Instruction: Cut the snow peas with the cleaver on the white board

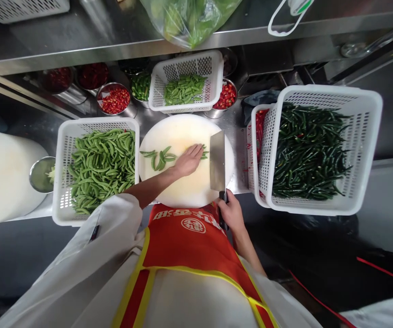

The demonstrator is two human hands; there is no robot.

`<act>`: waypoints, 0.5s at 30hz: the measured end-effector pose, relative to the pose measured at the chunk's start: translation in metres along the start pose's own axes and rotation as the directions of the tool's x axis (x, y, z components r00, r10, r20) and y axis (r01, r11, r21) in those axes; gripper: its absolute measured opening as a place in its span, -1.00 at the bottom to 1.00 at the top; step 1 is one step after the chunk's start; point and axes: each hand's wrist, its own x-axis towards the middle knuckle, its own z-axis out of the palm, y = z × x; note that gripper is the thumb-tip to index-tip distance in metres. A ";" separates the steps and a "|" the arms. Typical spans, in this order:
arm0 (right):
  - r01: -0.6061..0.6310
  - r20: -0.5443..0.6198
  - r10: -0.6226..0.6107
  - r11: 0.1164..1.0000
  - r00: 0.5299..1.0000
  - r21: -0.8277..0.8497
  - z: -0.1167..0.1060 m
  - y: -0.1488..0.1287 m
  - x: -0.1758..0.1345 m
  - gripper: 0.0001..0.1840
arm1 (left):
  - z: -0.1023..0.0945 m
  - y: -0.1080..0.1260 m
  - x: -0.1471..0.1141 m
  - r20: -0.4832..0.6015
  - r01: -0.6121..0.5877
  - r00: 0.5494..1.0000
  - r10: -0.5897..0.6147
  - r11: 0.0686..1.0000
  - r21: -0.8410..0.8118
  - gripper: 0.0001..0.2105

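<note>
A round white cutting board (182, 191) lies in front of me with several green pea pods (162, 158) loose on its left half. My left hand (189, 160) rests flat on the board, fingers stretched out over a few more pods whose tips show past the fingertips. My right hand (231, 210) is closed around the black handle of a cleaver (217, 159). The broad blade lies over the right side of the board, apart from the pods. Left of the board, a white plastic basket (57, 182) is heaped with whole pea pods (102, 164).
Behind the board stands a white basket (213, 64) of cut pods, among metal bowls of chopped red chillies (114, 100). A large basket (363, 159) of dark green chillies is at right. A metal bowl (39, 177) sits far left. A plastic bag (189, 23) overhangs the shelf edge.
</note>
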 end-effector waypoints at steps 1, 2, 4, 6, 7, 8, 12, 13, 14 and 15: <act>0.024 -0.013 -0.025 0.999 1.000 -0.048 -0.003 -0.002 0.000 -0.73 | -0.001 -0.003 -0.001 -0.002 -0.040 0.999 0.040 0.999 -0.032 -0.46; 0.039 -0.012 -0.041 0.995 0.999 -0.090 -0.005 -0.005 0.001 -0.67 | -0.003 -0.008 -0.003 -0.007 -0.065 0.998 0.065 0.996 -0.066 -0.43; 0.039 0.017 -0.037 0.988 0.999 -0.151 -0.010 -0.009 0.002 -0.56 | -0.010 -0.017 -0.008 -0.032 -0.060 0.998 0.057 0.990 -0.124 -0.36; 0.020 0.049 -0.010 0.980 0.999 -0.198 -0.014 -0.014 0.004 -0.48 | -0.017 -0.024 -0.015 -0.077 -0.001 0.997 -0.012 0.987 -0.161 -0.34; 0.011 0.061 0.002 0.976 0.998 -0.217 -0.015 -0.016 0.005 -0.45 | -0.020 -0.025 -0.019 -0.100 0.041 0.993 -0.058 0.985 -0.167 -0.38; 0.007 0.070 0.009 0.973 0.998 -0.233 -0.016 -0.017 0.005 -0.44 | -0.022 -0.025 -0.023 -0.118 0.082 0.988 -0.102 0.983 -0.164 -0.45; 0.026 0.106 -0.001 0.970 0.994 -0.242 -0.016 -0.020 0.006 -0.44 | -0.021 -0.023 -0.033 -0.116 0.166 0.976 -0.181 0.978 -0.130 -0.66; 0.032 0.115 -0.005 0.973 0.993 -0.231 -0.016 -0.020 0.006 -0.45 | -0.019 -0.023 -0.034 -0.116 0.168 0.976 -0.183 0.977 -0.130 -0.69; 0.034 0.122 -0.008 0.976 0.993 -0.217 -0.015 -0.020 0.006 -0.46 | -0.016 -0.022 -0.033 -0.121 0.168 0.975 -0.185 0.976 -0.137 -0.72; 0.034 0.125 -0.008 0.978 0.992 -0.207 -0.015 -0.020 0.006 -0.47 | -0.014 -0.022 -0.032 -0.130 0.169 0.973 -0.188 0.974 -0.148 -0.74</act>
